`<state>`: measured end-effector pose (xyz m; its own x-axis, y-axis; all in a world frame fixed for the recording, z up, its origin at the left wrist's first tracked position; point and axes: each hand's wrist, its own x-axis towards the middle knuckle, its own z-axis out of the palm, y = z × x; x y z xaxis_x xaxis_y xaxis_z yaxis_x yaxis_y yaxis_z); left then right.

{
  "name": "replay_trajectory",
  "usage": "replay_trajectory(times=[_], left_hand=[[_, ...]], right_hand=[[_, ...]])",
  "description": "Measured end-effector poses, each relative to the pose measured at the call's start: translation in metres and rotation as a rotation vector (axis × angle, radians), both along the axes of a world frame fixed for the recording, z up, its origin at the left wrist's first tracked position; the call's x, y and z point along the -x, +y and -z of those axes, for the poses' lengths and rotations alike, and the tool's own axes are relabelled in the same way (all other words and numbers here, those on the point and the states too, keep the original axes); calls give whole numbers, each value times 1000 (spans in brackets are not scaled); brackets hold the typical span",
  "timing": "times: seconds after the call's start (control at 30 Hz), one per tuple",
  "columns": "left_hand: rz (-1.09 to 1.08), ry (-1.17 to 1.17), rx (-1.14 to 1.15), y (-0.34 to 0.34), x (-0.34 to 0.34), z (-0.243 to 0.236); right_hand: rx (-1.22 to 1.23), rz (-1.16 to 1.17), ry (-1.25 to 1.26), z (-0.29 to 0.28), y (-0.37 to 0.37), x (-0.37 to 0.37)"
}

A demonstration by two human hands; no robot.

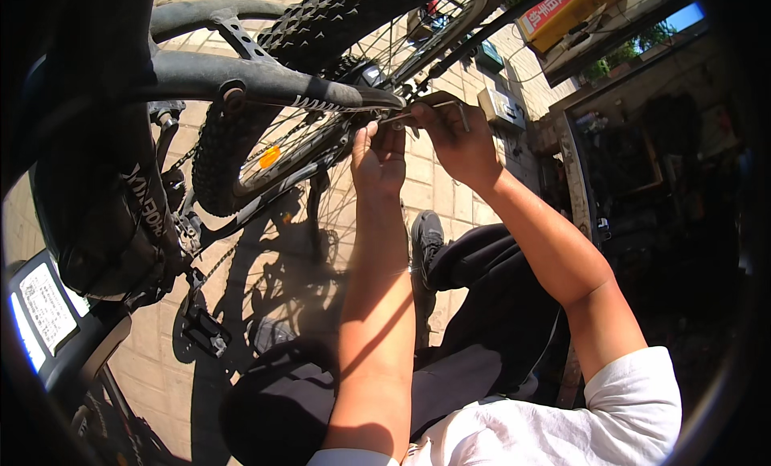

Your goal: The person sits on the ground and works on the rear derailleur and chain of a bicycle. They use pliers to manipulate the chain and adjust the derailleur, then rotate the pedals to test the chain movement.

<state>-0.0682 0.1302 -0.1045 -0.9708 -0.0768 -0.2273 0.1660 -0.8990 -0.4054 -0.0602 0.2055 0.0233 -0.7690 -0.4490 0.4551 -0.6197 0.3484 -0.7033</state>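
Note:
My right hand [470, 149] is closed around an L-shaped hex key [463, 116]. The key's long arm runs left toward the hub end of the bicycle's dark frame [217, 74], and its bent end sticks out by my knuckles. Just below that frame end, my left hand [379, 167] is raised with thumb and fingers closed at the axle area. Whatever lies between those fingers is too small and shaded to make out. The knobby-tyred wheel [321, 32] stands beyond my hands, with an orange reflector [269, 157] among its spokes.
A pedal [207, 329] and chain parts hang at the lower left. My shoe [428, 237] rests on the paving bricks [438, 193]. To the right stand a pale box [502, 110] and a dark cluttered bench with a wooden edge [578, 173]. A yellow-and-red case [574, 20] sits at the upper right.

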Motion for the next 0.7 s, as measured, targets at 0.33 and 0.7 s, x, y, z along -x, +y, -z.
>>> replay_trajectory(times=[0.33, 0.7], left_hand=[[-55, 18, 21, 4, -3, -3], [-86, 21, 46, 5, -3, -1]], right_hand=[[-101, 51, 193, 0, -3, 9], [93, -286, -413, -17, 5, 17]])
